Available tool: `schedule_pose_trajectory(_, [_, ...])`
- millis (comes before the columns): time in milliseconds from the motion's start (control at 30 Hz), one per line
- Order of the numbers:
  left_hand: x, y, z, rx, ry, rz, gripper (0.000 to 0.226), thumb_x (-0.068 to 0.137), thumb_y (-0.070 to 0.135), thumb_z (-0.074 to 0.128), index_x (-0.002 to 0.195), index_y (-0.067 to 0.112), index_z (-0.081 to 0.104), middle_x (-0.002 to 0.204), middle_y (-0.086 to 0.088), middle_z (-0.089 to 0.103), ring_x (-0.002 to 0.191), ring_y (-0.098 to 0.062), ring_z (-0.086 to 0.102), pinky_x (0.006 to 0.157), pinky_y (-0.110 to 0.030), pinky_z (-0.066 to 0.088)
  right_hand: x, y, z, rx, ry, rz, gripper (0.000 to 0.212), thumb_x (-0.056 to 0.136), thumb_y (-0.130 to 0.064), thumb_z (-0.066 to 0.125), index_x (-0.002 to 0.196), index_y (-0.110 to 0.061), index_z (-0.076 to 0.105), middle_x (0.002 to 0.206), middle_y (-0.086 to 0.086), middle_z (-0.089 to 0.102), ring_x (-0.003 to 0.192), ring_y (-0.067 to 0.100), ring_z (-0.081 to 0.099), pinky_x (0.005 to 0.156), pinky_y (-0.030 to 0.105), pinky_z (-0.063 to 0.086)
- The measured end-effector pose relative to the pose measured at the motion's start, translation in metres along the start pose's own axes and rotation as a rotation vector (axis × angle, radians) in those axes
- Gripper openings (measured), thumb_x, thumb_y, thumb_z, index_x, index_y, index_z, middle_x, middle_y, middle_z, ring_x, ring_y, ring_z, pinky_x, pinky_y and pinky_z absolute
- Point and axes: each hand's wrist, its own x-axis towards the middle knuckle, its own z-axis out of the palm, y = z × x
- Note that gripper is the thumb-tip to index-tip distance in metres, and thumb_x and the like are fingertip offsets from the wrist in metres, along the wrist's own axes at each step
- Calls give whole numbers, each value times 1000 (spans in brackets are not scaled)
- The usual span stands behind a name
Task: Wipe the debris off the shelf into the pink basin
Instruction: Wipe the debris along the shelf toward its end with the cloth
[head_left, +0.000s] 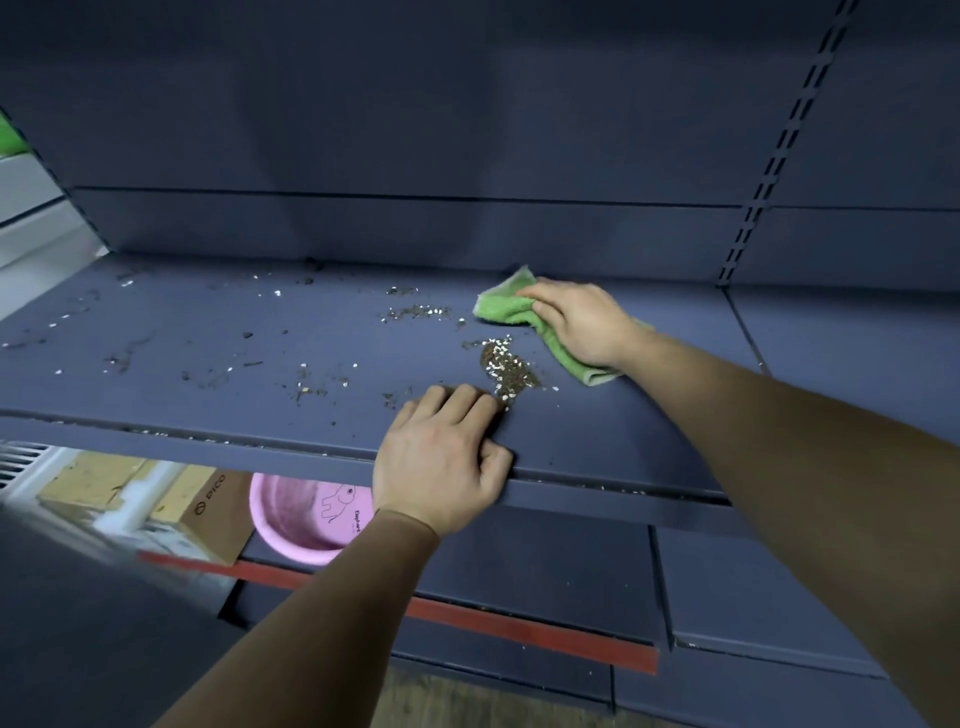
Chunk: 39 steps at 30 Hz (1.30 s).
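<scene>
Dark matte metal shelf (208, 332), flat and gritty. Right hand (576, 325) clamps bunched green terry cloth (501, 306): fingers curved over it, thumb pinching fold. Debris (506, 369), brown crumbs and white flecks, heaped between hands, just beyond knuckles of left hand (441, 457). Left hand fisted on shelf's front lip, holding nothing. Pink basin (296, 519), round smooth plastic, below shelf, just left of left wrist.

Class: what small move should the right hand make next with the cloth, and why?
Probably sweep the green cloth, gripped by the right hand, forward and left through the debris pile toward the shelf edge. The pile lies just in front of the cloth; the pink basin sits below that edge.
</scene>
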Motion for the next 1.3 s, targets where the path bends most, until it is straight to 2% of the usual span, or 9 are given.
schedule_pose_trajectory(167, [-1,-1,1,-1,2,1,26,72,27,46,88,15,62,86,0,59,82,-26,50,73,-35,38,-15,-11,13,114,-1,71,35,101,-27,38,132,-24,54,129,6,64,116,32,57,93,32,42])
schedule_pose_trajectory(267, [-2,-1,1,-1,-2,-3,26,72,27,47,90,16,63,87,1,59,83,-26,51,73,-35,39,-28,-16,4,252,151,173,34,101,-25,38,130,-25,55,122,6,67,113,31,59,91,27,40])
schedule_pose_trajectory(400, [-1,1,1,-6,-27,-5,25,73,28,47,88,16,62,88,0,59,83,-27,52,72,-36,40,-54,-1,-13,191,270,433,37,101,-29,32,133,-26,49,117,15,67,108,39,59,92,40,47])
schedule_pose_trajectory(500, [-1,0,-2,-9,-60,2,25,75,29,45,89,16,62,89,0,59,84,-26,51,73,-36,38,-76,-7,-15,-19,99,504,42,100,-31,27,139,-23,42,141,12,51,126,35,49,102,41,41])
schedule_pose_trajectory(600, [-1,-3,-6,-67,-108,18,30,78,29,44,95,16,64,95,0,61,89,-26,53,77,-36,36,-79,-24,-4,-149,-15,493,53,98,-36,19,149,-20,27,159,0,24,147,20,19,120,38,17])
schedule_pose_trajectory(800, [-2,-36,-22,-269,-107,91,37,81,30,46,105,17,71,110,2,68,106,-23,58,97,-37,41,-83,-69,16,-186,76,815,60,95,-36,21,151,-14,19,161,3,15,149,22,10,121,41,11])
schedule_pose_trajectory(1067, [-21,-159,-29,-205,18,-12,24,87,29,45,85,17,65,94,2,62,86,-26,53,76,-37,40,-76,-109,26,-208,143,1039,62,95,-36,21,151,-10,15,161,6,12,149,26,9,120,43,9])
schedule_pose_trajectory(1167, [-18,-183,-29,-250,68,-55,20,87,34,52,80,18,59,90,2,60,84,-26,50,73,-37,37,-69,-113,28,-217,144,1048,59,96,-32,23,150,-10,19,161,6,15,148,27,11,119,44,12])
schedule_pose_trajectory(1300, [-23,-208,-33,-252,58,-100,26,89,34,41,82,14,57,88,-3,60,82,-29,50,73,-40,40,-51,-118,36,-196,149,987,57,95,-27,31,148,-10,26,159,5,22,148,24,16,119,43,16])
